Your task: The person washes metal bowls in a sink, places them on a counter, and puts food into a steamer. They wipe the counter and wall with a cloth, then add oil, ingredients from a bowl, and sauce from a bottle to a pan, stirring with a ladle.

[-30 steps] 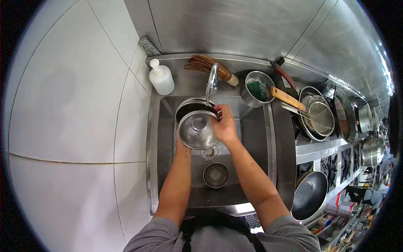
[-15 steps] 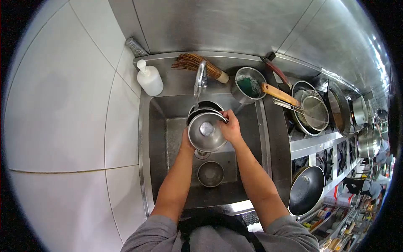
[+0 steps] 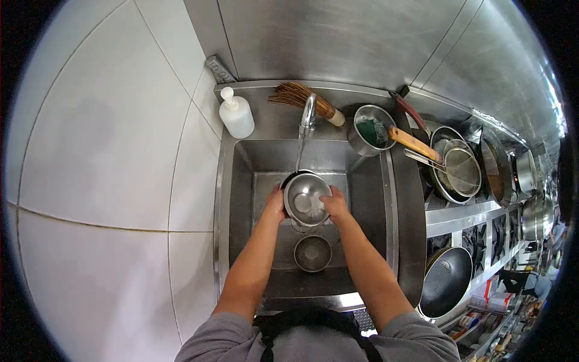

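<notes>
Bowl (image 3: 306,200) is gripped between partly curled left hand (image 3: 275,203) and right hand (image 3: 335,204), near running tap (image 3: 309,113); water (image 3: 299,154) likely reaches far rim.

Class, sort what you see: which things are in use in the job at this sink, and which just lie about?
In use:
steel bowl, between left hand and right hand
running tap

Apparently lying about:
pump bottle
twig brush
strainer
black frying pan

Rnd metal bowl (image 3: 306,200) over sink (image 3: 359,241), prob. 2nd bowl (image 3: 290,178) behind.
</notes>
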The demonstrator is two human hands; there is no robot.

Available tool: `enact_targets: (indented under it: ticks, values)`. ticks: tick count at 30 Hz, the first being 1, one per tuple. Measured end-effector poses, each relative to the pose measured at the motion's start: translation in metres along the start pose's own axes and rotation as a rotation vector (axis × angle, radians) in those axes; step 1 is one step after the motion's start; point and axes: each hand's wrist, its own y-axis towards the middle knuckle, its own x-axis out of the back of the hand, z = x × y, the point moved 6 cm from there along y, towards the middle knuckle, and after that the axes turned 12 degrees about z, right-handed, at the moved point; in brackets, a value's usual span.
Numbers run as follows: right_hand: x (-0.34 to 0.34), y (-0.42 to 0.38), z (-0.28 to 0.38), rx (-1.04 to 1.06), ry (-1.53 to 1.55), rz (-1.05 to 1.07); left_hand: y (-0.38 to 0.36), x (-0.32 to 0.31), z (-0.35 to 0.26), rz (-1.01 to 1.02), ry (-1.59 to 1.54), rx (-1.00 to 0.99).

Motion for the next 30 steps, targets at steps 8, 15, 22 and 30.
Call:
enact_targets:
  ticks: [8, 15, 22, 30]
  values:
    - [0.013, -0.015, 0.102, 0.738, -0.214, -0.065, 0.002, -0.012, 0.005, 0.238, -0.338, -0.167]
    - [-0.027, -0.091, 0.175, 1.019, -0.554, -0.098, 0.002, -0.012, -0.034, 0.547, -0.515, -0.436]
    - [-0.016, -0.056, 0.143, 0.893, -0.463, -0.121, -0.009, -0.025, -0.019, 0.424, -0.434, -0.319]
    - [0.020, -0.030, 0.083, 0.696, -0.312, -0.214, 0.010, -0.005, 0.021, 0.229, -0.304, -0.120]
